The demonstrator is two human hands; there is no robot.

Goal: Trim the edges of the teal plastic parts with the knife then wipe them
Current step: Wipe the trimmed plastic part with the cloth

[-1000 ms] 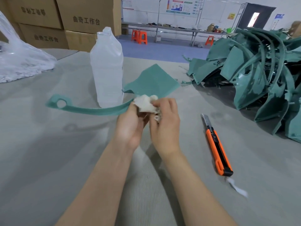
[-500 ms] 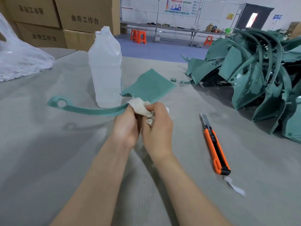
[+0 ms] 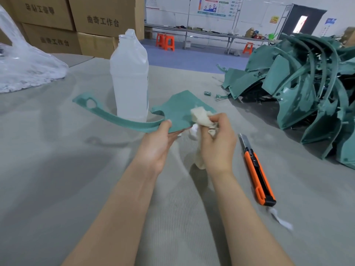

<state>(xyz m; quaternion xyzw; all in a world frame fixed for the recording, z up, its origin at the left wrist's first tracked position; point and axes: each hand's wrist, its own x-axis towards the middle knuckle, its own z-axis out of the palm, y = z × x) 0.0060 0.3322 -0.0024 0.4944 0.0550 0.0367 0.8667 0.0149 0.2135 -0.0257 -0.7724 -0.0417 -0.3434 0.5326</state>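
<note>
My left hand [image 3: 157, 144] holds a teal plastic part [image 3: 176, 110] by its near edge, thumb on top and fingers under it. The part has a flat panel and a long curved arm that ends in a ring at the left. Above the panel's right side my right hand [image 3: 217, 143] grips a crumpled off-white cloth [image 3: 201, 117], whose tail hangs below the hand. An orange and black utility knife [image 3: 257, 175] lies on the table right of my right forearm, blade pointing away.
A translucent white bottle [image 3: 129, 79] stands just behind the part. A heap of teal parts [image 3: 307, 89] fills the right side. A plastic bag [image 3: 26, 66] lies at far left, cardboard boxes [image 3: 76, 22] behind. A white scrap [image 3: 278, 217] lies near the knife's end on the grey table [image 3: 57, 189].
My hands have drawn apart. The left hand now holds the part's edge alone, and the right hand has carried the cloth rightward onto the panel.
</note>
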